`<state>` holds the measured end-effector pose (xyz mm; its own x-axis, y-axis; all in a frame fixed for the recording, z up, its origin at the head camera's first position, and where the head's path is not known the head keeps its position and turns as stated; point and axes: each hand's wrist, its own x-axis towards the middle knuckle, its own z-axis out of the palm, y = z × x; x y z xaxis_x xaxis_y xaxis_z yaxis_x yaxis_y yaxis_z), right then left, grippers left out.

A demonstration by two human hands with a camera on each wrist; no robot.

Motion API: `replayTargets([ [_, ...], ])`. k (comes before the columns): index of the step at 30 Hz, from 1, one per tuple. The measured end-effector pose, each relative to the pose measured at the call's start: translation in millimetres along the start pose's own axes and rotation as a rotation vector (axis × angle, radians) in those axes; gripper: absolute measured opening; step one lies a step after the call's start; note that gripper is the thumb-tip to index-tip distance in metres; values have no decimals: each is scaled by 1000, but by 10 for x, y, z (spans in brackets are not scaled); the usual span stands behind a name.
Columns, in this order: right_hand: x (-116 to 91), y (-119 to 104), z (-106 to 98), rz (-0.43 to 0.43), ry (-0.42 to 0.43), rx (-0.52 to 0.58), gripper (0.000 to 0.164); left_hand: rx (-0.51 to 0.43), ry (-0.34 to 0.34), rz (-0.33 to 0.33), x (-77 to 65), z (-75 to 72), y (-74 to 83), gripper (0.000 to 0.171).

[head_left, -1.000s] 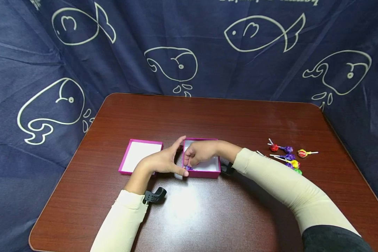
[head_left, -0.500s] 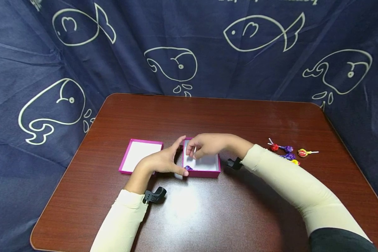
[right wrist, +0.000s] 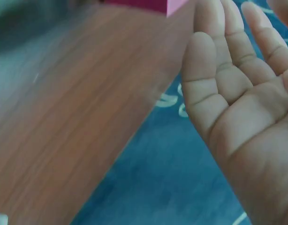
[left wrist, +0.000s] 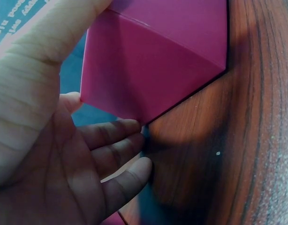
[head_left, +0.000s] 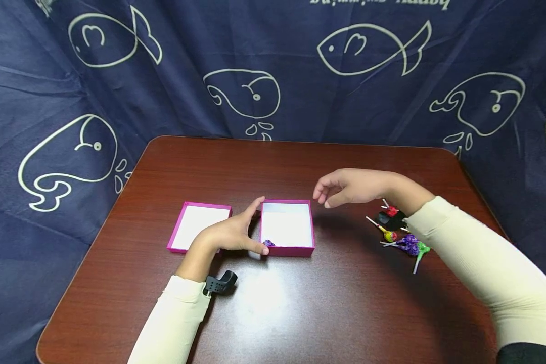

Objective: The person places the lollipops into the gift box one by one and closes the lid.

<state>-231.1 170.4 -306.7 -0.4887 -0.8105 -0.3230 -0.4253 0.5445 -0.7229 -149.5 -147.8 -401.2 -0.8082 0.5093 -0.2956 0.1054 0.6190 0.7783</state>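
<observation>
A pink box (head_left: 287,222) with a white inside stands open at the middle of the table. In its front left corner lies a purple-wrapped lollipop (head_left: 268,242), its stick not visible. My left hand (head_left: 229,233) holds the box by its left side, thumb at the front corner and index finger at the back corner. The left wrist view shows the other fingers (left wrist: 118,152) beside the pink wall. My right hand (head_left: 357,187) is in the air right of the box, fingers loosely bent and nothing in them; its palm also shows in the right wrist view.
A shallow pink lid (head_left: 200,225) with a white inside lies left of the box, partly behind the left hand. Several lollipops, among them a yellow-and-red one (head_left: 389,235) and a green one (head_left: 422,247), lie at the right, partly covered by the right arm.
My right hand has let go of the purple lollipop in the box's corner, risen out of the box and moved right. The left hand has stayed at the box.
</observation>
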Motion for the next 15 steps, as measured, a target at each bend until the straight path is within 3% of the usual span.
replayTargets([
  [5, -266, 116, -89, 64, 34, -35, 21, 4, 1, 8, -3, 2, -7, 125],
  [12, -636, 334, -62, 125, 77, 47, 20, 13, 1, 13, 0, -1, -4, 125],
  [15, -851, 424, -50, 130, 139, 51, 20, 13, 1, 16, 6, 6, -6, 125],
])
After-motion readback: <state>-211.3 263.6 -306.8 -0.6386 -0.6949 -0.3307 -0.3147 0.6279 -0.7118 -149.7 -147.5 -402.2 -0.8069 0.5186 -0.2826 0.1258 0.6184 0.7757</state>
